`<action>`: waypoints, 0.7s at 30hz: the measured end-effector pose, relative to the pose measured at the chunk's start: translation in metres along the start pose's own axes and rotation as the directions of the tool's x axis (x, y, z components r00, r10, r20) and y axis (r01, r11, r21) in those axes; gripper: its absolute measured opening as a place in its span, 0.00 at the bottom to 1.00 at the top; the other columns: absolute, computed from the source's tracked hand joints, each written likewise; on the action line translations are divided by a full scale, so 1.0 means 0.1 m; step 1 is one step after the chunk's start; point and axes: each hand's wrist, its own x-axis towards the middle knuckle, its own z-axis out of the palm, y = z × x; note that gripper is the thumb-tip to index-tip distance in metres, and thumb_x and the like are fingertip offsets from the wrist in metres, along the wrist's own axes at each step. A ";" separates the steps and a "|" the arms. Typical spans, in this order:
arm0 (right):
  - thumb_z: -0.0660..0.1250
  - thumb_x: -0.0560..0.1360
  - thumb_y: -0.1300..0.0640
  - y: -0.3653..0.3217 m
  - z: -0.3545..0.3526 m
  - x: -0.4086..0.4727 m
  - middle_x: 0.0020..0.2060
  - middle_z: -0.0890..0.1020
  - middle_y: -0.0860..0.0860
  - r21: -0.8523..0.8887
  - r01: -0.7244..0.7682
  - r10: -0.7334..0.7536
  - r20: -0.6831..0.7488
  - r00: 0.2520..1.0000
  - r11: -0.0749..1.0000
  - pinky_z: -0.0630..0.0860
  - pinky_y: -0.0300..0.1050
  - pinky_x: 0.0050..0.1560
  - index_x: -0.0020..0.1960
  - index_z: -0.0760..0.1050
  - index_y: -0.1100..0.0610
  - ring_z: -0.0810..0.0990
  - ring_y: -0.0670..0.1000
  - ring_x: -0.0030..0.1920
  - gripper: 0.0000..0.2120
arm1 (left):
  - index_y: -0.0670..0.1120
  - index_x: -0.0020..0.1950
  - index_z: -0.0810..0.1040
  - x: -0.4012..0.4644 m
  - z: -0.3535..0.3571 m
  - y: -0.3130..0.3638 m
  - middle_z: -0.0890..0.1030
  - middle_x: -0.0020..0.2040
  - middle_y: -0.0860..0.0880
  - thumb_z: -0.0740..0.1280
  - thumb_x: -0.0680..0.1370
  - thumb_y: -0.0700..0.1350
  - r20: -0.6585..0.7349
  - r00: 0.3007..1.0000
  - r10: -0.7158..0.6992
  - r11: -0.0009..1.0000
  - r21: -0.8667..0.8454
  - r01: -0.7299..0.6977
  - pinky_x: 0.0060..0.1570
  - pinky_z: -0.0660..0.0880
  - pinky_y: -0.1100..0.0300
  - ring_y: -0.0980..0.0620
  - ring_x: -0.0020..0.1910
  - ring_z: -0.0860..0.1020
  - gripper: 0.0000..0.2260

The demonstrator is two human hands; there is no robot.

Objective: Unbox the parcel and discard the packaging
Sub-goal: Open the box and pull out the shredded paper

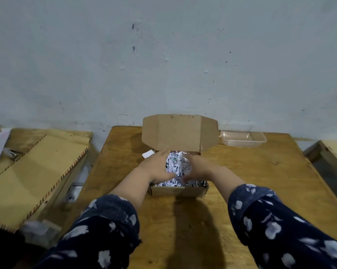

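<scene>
The small brown cardboard box (178, 189) sat mid-way on the worn wooden bench (260, 171), lid flap (178, 132) standing open at the back, so the step in hand looked like clearing out the filler. The left hand (156, 166) and right hand (197, 166) were cupped round a heap of white-and-black shredded paper (177, 164) in the box, fingers loosely curled against it from either side, not fully closed. Next move likely calls for lifting the clump clear without spilling; contents underneath were hidden.
</scene>
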 end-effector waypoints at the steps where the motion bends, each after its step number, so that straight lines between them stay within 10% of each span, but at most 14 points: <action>1: 0.77 0.65 0.49 0.00 0.03 0.00 0.73 0.66 0.54 -0.031 -0.005 0.006 0.021 1.000 0.999 0.65 0.50 0.69 0.77 0.50 0.53 0.65 0.56 0.72 0.50 | 0.45 0.79 0.45 -0.01 0.03 0.02 0.47 0.80 0.47 0.69 0.74 0.59 0.019 1.000 -0.002 1.000 0.021 0.001 0.74 0.56 0.55 0.47 0.78 0.52 0.45; 6: 0.77 0.65 0.51 0.02 0.08 0.04 0.71 0.68 0.56 -0.073 -0.040 0.042 0.024 0.999 0.997 0.68 0.49 0.65 0.78 0.44 0.54 0.68 0.57 0.69 0.54 | 0.47 0.79 0.38 0.03 0.22 0.13 0.39 0.79 0.43 0.72 0.74 0.53 0.030 1.000 -0.001 1.000 -0.012 0.002 0.72 0.62 0.52 0.42 0.77 0.54 0.48; 16: 0.78 0.65 0.53 -0.02 0.01 0.07 0.72 0.67 0.54 -0.038 -0.004 0.006 0.041 0.999 0.999 0.67 0.49 0.67 0.77 0.49 0.54 0.67 0.57 0.71 0.51 | 0.48 0.79 0.48 0.02 0.07 0.08 0.55 0.78 0.49 0.72 0.71 0.60 -0.223 0.960 0.170 0.965 0.236 -0.116 0.74 0.53 0.51 0.49 0.76 0.54 0.46; 21: 0.78 0.64 0.52 -0.03 -0.05 0.07 0.72 0.68 0.56 -0.085 0.029 -0.027 0.014 1.000 0.996 0.67 0.50 0.67 0.77 0.50 0.54 0.68 0.58 0.70 0.51 | 0.48 0.79 0.46 0.01 0.10 0.02 0.48 0.80 0.46 0.65 0.70 0.69 -0.177 0.983 -0.042 0.958 0.273 0.090 0.75 0.48 0.48 0.44 0.78 0.47 0.48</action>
